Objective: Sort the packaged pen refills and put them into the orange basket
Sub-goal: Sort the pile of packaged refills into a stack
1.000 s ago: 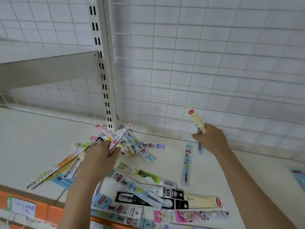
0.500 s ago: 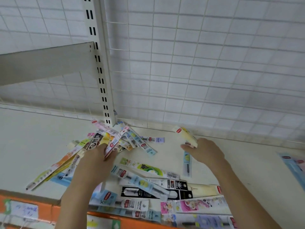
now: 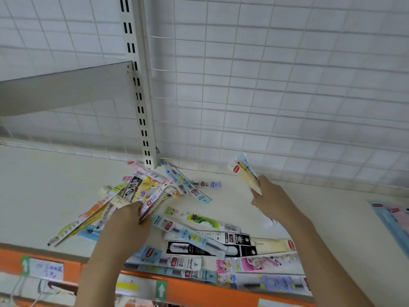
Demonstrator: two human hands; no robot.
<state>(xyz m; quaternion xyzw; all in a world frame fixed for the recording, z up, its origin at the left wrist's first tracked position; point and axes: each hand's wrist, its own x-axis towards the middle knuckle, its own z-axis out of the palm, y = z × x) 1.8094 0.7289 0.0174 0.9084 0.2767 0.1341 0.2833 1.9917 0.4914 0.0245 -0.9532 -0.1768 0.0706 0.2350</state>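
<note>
Several packaged pen refills lie scattered on the cream shelf (image 3: 44,191). My left hand (image 3: 126,220) grips a fanned bundle of refill packs (image 3: 143,191) that spreads up toward the upright post. My right hand (image 3: 272,200) holds two refill packs (image 3: 245,176), a cream one and a light blue one, raised above the shelf at the right. More packs lie loose near the front edge, among them a black pack (image 3: 199,249) and a pink pack (image 3: 259,263). No orange basket is visible.
A slotted upright post (image 3: 139,103) and wire grid back panel (image 3: 265,85) stand behind. An upper shelf (image 3: 62,89) juts out at left. The orange shelf front (image 3: 188,291) carries price labels. A blue packet (image 3: 391,220) lies at the far right.
My right hand dipped to the shelf, took the light blue pack that lay there, and rose again with it beside the cream pack. The left hand kept its bundle.
</note>
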